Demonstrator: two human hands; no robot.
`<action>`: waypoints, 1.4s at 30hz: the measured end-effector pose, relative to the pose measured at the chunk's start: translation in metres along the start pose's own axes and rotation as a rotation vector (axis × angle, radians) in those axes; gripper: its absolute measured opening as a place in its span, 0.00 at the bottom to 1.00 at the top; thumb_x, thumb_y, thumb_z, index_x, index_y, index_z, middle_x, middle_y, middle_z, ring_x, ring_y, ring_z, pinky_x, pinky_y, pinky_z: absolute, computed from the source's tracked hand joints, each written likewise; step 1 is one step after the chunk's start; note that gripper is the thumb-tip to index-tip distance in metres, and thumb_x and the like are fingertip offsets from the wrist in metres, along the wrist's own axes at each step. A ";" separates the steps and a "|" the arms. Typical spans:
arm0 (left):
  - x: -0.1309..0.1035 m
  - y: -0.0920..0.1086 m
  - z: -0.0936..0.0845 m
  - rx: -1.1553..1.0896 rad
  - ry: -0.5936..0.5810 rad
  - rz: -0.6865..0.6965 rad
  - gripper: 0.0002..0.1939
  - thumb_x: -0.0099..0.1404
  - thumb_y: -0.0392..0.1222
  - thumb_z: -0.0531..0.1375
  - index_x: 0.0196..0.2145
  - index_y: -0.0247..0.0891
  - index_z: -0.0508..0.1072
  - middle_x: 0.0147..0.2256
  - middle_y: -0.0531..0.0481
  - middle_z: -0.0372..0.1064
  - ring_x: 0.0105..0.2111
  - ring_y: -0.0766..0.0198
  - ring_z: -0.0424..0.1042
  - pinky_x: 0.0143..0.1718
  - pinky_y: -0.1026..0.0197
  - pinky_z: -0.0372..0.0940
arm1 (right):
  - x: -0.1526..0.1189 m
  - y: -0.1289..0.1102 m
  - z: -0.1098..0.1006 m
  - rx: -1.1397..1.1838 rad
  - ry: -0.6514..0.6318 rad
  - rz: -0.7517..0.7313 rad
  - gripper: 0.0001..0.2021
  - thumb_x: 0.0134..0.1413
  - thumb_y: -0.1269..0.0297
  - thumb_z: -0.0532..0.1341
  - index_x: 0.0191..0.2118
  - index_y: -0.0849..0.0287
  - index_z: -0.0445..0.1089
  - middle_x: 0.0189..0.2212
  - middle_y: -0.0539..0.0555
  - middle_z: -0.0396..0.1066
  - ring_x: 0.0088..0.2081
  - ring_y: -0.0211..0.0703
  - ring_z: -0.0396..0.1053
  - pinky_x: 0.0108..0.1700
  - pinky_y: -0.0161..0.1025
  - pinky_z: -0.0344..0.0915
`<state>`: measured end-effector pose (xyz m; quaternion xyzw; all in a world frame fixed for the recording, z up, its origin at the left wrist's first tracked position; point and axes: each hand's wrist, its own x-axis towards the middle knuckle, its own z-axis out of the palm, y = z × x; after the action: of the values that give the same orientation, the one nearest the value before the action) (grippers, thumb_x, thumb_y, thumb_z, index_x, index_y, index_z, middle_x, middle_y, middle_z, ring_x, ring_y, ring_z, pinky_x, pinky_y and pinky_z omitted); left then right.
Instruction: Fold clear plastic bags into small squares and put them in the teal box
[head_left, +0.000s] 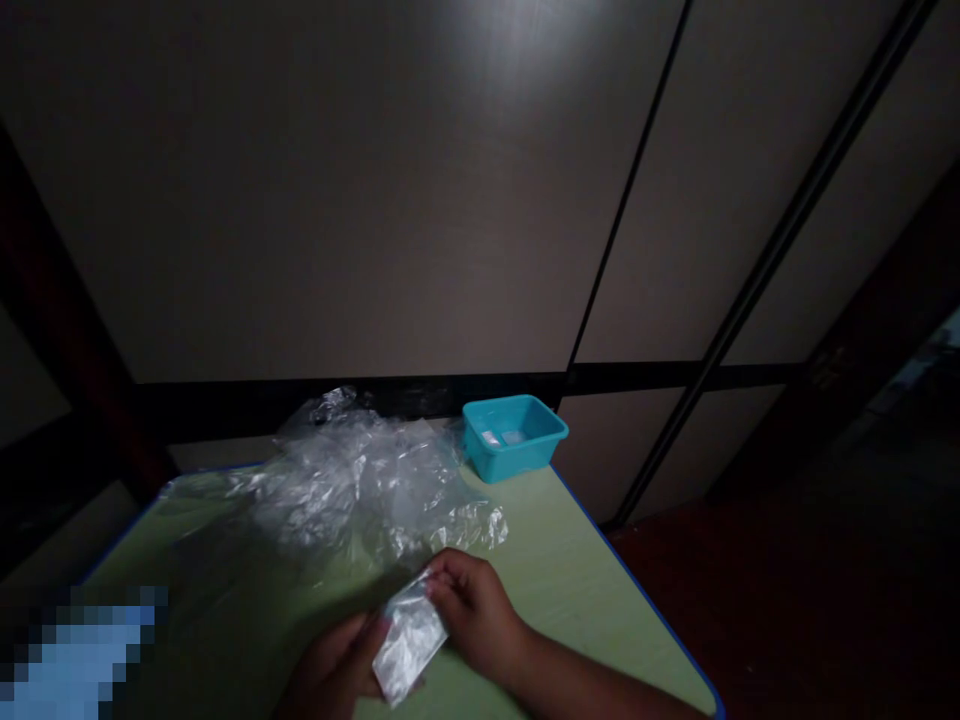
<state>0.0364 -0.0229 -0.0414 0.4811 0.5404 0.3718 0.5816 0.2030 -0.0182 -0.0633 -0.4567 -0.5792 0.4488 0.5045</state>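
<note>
A small clear plastic packet (411, 640) with a pale, shiny surface is held tilted between both hands near the table's front. My left hand (341, 655) grips its lower left side, the thumb lying on its edge. At the upper right corner, the fingers of my right hand (474, 610) pinch the packet. What is inside it is too dim to tell. Just beyond the hands lies a large heap of crumpled clear plastic (337, 485). Behind my right hand, a turquoise basket (517, 462) stands at the table's back right corner, with small pale items in it.
The light green table (600, 600) has a blue edge. Tall panelled doors (375, 200) rise right behind it. A dark reddish floor (712, 590) shows at the right. A pixelated blue patch covers the lower left corner.
</note>
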 end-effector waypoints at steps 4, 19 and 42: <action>0.002 -0.001 0.004 0.031 -0.028 0.109 0.30 0.43 0.70 0.61 0.22 0.35 0.73 0.22 0.47 0.70 0.27 0.56 0.69 0.27 0.63 0.65 | 0.000 -0.001 0.002 -0.133 0.002 -0.066 0.15 0.59 0.54 0.55 0.27 0.60 0.64 0.21 0.48 0.59 0.25 0.35 0.55 0.26 0.32 0.52; 0.008 -0.008 0.006 -0.071 -0.348 0.062 0.27 0.45 0.64 0.63 0.23 0.32 0.71 0.20 0.51 0.67 0.22 0.62 0.69 0.25 0.61 0.66 | -0.001 -0.014 -0.001 -0.542 0.005 -0.127 0.13 0.60 0.61 0.52 0.25 0.58 0.59 0.19 0.46 0.57 0.23 0.35 0.56 0.26 0.32 0.51; 0.015 -0.013 0.003 -0.074 -0.545 -0.005 0.33 0.45 0.71 0.58 0.31 0.34 0.69 0.24 0.46 0.74 0.21 0.63 0.73 0.24 0.63 0.61 | 0.174 -0.072 -0.198 -0.840 0.510 0.307 0.17 0.59 0.62 0.60 0.51 0.63 0.62 0.35 0.53 0.70 0.28 0.37 0.69 0.30 0.37 0.69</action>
<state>0.0400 -0.0127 -0.0585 0.5405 0.3513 0.2464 0.7237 0.3815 0.1515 0.0552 -0.7948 -0.4942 0.1206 0.3310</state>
